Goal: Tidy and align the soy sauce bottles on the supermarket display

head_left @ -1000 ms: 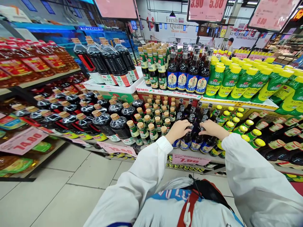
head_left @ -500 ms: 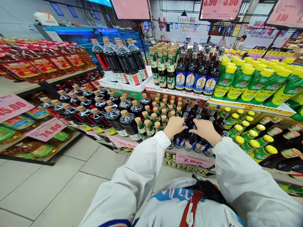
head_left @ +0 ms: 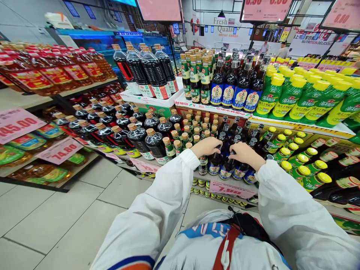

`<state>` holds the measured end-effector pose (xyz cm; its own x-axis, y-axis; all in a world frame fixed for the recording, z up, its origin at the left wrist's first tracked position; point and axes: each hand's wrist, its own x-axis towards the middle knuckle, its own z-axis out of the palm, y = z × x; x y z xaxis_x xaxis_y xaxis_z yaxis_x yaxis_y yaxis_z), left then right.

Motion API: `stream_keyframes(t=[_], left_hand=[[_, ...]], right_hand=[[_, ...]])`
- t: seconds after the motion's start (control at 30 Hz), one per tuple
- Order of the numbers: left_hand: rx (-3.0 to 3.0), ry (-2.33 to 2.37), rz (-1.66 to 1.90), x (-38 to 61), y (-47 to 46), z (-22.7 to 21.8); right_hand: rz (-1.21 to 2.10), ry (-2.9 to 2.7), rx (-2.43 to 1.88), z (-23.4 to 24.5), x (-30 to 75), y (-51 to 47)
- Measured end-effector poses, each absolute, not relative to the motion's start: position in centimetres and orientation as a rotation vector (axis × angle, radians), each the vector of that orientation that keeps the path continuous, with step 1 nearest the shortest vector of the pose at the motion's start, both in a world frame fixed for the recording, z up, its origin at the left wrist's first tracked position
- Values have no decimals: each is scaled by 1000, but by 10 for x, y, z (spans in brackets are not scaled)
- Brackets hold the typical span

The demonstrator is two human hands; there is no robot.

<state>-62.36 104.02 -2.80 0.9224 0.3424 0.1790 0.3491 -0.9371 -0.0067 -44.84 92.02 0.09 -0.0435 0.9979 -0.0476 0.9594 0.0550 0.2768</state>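
Dark fish sauce bottles with blue labels stand in rows on the lower shelf. My left hand (head_left: 207,146) is closed around the neck of a front-row fish sauce bottle (head_left: 214,168). Beside it, my right hand (head_left: 246,154) has its fingers curled at the neck of the neighbouring fish sauce bottle (head_left: 226,170). Both bottles stand upright on the shelf, their caps partly covered by my fingers. Just left of my left hand are slim green-labelled bottles (head_left: 177,147) with tan caps.
Large soy sauce jugs (head_left: 154,144) fill the shelf to the left. Yellow-capped bottles (head_left: 303,172) stand to the right. Above is a display ledge (head_left: 209,109) with more bottles. A pink price tag (head_left: 232,189) hangs at the shelf front. Oil bottles (head_left: 57,73) are at far left.
My hands have lowered slightly and their fingers have closed in at the bottle necks. The whole view has shifted a little, so the shelves appear further right.
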Motion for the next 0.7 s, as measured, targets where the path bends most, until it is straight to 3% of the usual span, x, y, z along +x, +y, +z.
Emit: stream_keyframes(t=[0.4,0.7], left_hand=[[-3278,-326,-483,-629,1062,-42],[-3123,-505,-404,-629,1042,-31]], right_hand=[[251,2054,2023,1,-451,922],[108,2212,2171,10,-438,917]])
